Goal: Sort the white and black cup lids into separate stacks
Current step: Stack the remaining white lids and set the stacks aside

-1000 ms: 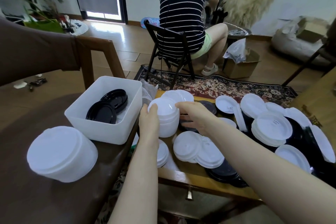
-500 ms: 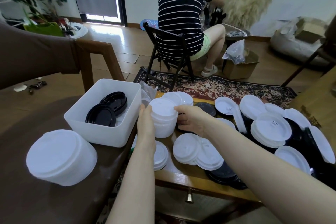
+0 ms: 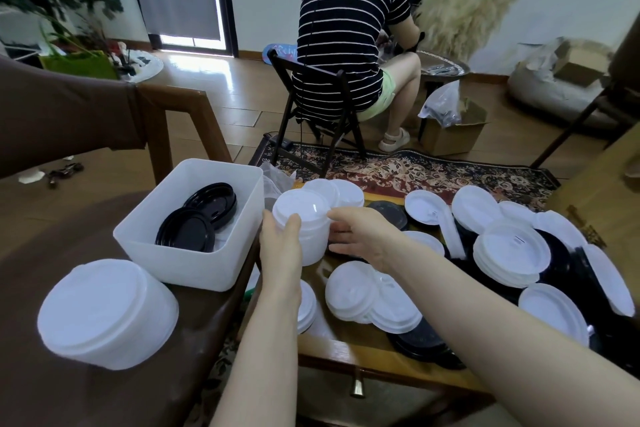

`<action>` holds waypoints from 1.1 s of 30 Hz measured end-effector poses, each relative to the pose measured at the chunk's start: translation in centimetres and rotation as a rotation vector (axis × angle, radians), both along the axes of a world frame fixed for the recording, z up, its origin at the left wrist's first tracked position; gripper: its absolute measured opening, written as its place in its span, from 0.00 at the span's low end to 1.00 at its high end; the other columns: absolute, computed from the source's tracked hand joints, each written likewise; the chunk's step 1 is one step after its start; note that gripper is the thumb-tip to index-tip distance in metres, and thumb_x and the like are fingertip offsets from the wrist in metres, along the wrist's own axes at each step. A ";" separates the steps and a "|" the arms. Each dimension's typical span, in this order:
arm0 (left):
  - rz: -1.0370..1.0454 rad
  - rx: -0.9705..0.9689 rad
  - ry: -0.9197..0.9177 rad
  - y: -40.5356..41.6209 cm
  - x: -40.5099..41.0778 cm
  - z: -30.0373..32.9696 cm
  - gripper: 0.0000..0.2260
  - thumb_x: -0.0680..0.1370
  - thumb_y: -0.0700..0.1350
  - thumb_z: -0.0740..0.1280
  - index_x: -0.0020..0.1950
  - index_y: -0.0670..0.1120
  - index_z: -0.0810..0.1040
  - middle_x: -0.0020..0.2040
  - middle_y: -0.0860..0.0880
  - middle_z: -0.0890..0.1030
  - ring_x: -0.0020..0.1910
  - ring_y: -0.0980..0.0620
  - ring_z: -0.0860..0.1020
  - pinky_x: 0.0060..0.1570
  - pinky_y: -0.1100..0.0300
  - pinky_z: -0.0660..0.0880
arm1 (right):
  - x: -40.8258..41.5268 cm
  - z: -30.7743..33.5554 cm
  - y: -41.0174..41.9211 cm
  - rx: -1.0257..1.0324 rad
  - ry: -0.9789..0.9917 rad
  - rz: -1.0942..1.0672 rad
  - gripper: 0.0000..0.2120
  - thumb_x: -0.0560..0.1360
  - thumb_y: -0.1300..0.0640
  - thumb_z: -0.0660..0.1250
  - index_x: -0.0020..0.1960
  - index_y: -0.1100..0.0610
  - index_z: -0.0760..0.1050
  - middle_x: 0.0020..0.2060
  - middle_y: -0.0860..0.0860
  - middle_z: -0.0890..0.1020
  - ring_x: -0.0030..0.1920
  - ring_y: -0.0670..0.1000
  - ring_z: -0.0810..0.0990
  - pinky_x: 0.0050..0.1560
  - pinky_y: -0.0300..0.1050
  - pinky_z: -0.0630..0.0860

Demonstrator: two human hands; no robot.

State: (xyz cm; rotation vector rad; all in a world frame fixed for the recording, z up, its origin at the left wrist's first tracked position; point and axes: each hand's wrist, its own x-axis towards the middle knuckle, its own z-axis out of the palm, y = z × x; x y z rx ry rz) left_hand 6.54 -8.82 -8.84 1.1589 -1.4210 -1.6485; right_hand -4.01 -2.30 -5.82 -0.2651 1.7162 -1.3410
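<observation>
A tall stack of white lids [image 3: 304,218] stands at the low table's left end. My left hand [image 3: 281,246] holds its left side and my right hand [image 3: 360,236] holds its right side, fingers wrapped round it. A white bin [image 3: 207,263] on the brown surface to the left holds black lids [image 3: 199,218]. Another big stack of white lids [image 3: 107,312] lies on its side near the bin. Loose white lids [image 3: 510,250] and black lids [image 3: 420,340] cover the wooden table [image 3: 363,357] to the right.
A person in a striped shirt [image 3: 346,28] sits on a folding chair beyond the table, back turned. A patterned rug [image 3: 433,173] lies under it. A cardboard box [image 3: 453,135] stands on the floor, and a wooden chair frame [image 3: 180,121] is behind the bin.
Both hands kept hold of the white lid stack. It has been raised a little and shifted slightly, with the right hand moving from the top down onto its side.
</observation>
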 end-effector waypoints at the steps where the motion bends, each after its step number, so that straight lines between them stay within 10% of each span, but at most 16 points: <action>1: 0.008 0.005 0.007 0.0 0.0 0.0 0.22 0.82 0.47 0.62 0.76 0.45 0.64 0.72 0.46 0.71 0.70 0.46 0.69 0.72 0.47 0.66 | 0.0 0.0 0.1 0.000 -0.010 0.003 0.10 0.79 0.57 0.65 0.59 0.58 0.73 0.55 0.58 0.78 0.56 0.55 0.79 0.50 0.45 0.79; 7: 0.051 0.028 0.058 0.3 0.4 0.7 0.16 0.83 0.45 0.62 0.70 0.44 0.71 0.65 0.48 0.75 0.59 0.51 0.72 0.54 0.58 0.66 | -0.5 0.3 0.4 0.023 0.034 0.037 0.18 0.79 0.57 0.65 0.67 0.61 0.70 0.58 0.58 0.78 0.55 0.55 0.79 0.52 0.48 0.80; 16: 0.075 -0.545 -0.029 5.3 0.4 3.6 0.20 0.81 0.43 0.63 0.73 0.51 0.70 0.70 0.54 0.71 0.71 0.56 0.67 0.68 0.58 0.67 | -5.6 1.0 0.9 0.014 0.740 0.041 0.11 0.76 0.58 0.66 0.59 0.54 0.77 0.53 0.52 0.81 0.50 0.50 0.79 0.51 0.45 0.76; 22: -0.317 -0.210 -0.041 4.1 -3.1 3.4 0.17 0.82 0.41 0.63 0.70 0.50 0.73 0.57 0.56 0.77 0.49 0.65 0.75 0.47 0.68 0.71 | -8.5 0.3 -2.0 0.085 0.872 0.254 0.17 0.75 0.54 0.69 0.63 0.55 0.75 0.53 0.51 0.79 0.52 0.49 0.78 0.47 0.40 0.73; 33: -0.344 -0.111 -0.107 2.9 -3.0 1.9 0.13 0.80 0.43 0.63 0.63 0.55 0.76 0.51 0.55 0.82 0.52 0.55 0.81 0.56 0.52 0.79 | -9.3 -1.2 -7.3 0.321 0.920 0.395 0.22 0.71 0.49 0.74 0.59 0.58 0.74 0.51 0.50 0.77 0.50 0.50 0.76 0.47 0.44 0.75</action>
